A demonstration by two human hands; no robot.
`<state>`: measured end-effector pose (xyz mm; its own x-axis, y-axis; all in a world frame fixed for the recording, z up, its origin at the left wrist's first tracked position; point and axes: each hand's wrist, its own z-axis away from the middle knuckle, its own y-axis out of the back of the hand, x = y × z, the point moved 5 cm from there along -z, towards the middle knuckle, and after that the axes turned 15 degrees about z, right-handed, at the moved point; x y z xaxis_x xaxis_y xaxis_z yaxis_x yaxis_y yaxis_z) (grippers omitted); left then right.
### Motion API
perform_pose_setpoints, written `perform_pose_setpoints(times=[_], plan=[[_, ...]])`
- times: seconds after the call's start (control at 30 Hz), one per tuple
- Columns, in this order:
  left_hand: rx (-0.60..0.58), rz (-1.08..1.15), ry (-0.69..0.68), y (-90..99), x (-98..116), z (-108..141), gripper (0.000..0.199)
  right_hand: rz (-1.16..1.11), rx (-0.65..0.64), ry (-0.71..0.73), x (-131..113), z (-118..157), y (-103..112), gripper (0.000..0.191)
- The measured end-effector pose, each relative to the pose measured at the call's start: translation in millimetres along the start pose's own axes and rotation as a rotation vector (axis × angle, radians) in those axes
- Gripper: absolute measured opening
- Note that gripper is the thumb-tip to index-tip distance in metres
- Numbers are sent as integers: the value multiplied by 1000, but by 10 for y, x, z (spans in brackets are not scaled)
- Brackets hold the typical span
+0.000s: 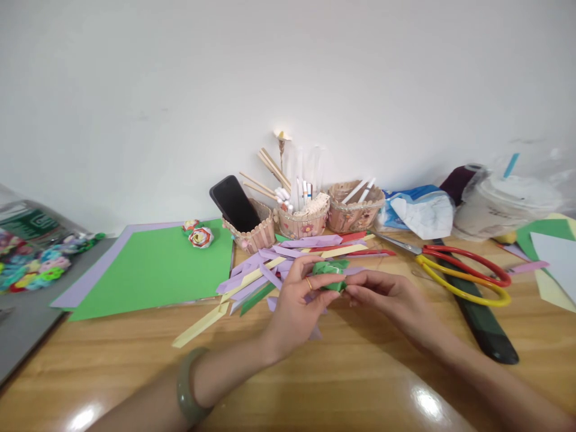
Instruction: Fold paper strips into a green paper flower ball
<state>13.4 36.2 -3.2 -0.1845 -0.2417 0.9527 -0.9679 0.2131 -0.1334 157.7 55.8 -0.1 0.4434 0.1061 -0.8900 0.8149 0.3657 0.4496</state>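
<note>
A small folded green paper piece (330,273) is held above the wooden table at the centre. My left hand (302,303) grips it from the left, fingers closed round it. From the right, my right hand (382,294) pinches its edge between thumb and fingertips. Just behind and to the left lies a loose pile of folded purple, yellow, red and green paper strips (252,282). The side of the green piece that faces my palm is hidden by my fingers.
Green paper sheets (157,270) with two paper rosettes (200,237) lie left. Baskets (301,224) and a phone (236,204) stand by the wall. Scissors (463,270), a dark-handled tool (486,336) and a lidded cup (504,204) are right.
</note>
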Motion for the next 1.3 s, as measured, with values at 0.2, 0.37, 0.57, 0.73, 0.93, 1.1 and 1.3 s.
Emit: perform_pose_setpoints(times=[0.2, 0.37, 0.57, 0.73, 0.93, 1.1, 1.3], plan=[[-19, -47, -23, 5, -3, 0, 23, -44, -13, -1, 87, -25, -38, 25], [-2, -95, -11, 9, -10, -2, 22, 71, 24, 83, 58, -9, -37, 19], [-12, -192, -20, 45, -43, 16, 20, 48, -7, 111, -19, 34, 20, 22], [-14, -306, -98, 67, -69, -25, 21, -34, -30, 109, -5, 20, 39, 31], [-36, -375, -183, 38, -91, -33, 22, -92, -91, 71, 51, -7, 32, 34], [-12, -316, -170, 60, -160, -40, 22, 19, -23, 79, 39, 1, 58, 12], [-116, -372, -101, 104, -239, -126, 24, 92, 35, 97, -5, 18, 89, 12]])
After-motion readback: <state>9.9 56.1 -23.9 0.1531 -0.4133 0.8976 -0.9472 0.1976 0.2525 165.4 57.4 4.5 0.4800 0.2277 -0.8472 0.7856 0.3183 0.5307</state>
